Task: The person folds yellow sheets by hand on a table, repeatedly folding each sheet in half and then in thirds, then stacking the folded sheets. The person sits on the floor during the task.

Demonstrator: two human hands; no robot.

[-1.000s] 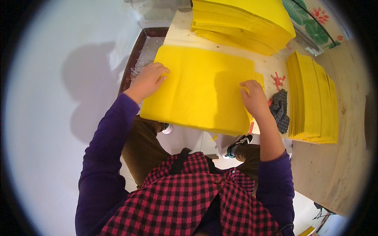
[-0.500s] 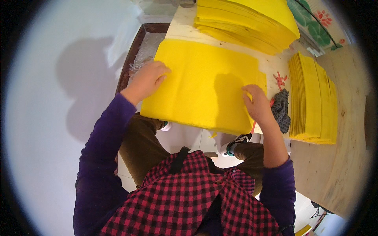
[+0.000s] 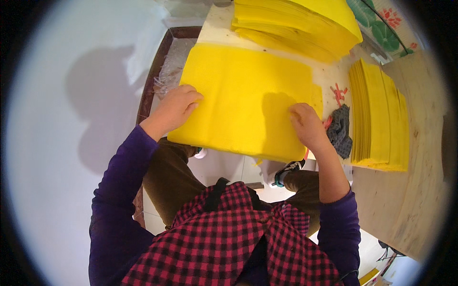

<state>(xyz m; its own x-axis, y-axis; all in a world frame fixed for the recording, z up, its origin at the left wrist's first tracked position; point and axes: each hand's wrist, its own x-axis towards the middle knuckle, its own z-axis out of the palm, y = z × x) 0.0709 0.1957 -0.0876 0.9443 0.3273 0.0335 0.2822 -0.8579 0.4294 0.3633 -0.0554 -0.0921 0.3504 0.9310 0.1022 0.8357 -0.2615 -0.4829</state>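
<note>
A wide yellow felt-like sheet (image 3: 229, 95) lies in front of me on a pale wooden surface, its near edge by my knees. My left hand (image 3: 177, 107) rests at its left edge, with thumb and fingers loosely bent and apart on top. At the right side, my right hand (image 3: 307, 125) touches the sheet with its fingers slightly curled. Neither hand visibly pinches the sheet. Another yellow edge shows beneath it on the right; how many layers lie there is hidden.
A tall stack of yellow sheets (image 3: 296, 28) stands behind. Another folded stack (image 3: 377, 119) is on the right, on a wooden board (image 3: 424, 157). Between lie a dark grey cloth (image 3: 339, 131) and red strips (image 3: 338, 93). A brown-framed edge (image 3: 155, 71) runs along the left.
My left hand has slid a little nearer to me along the left edge, its fingers closer together. My right hand has shifted slightly left. The sheet has barely moved.
</note>
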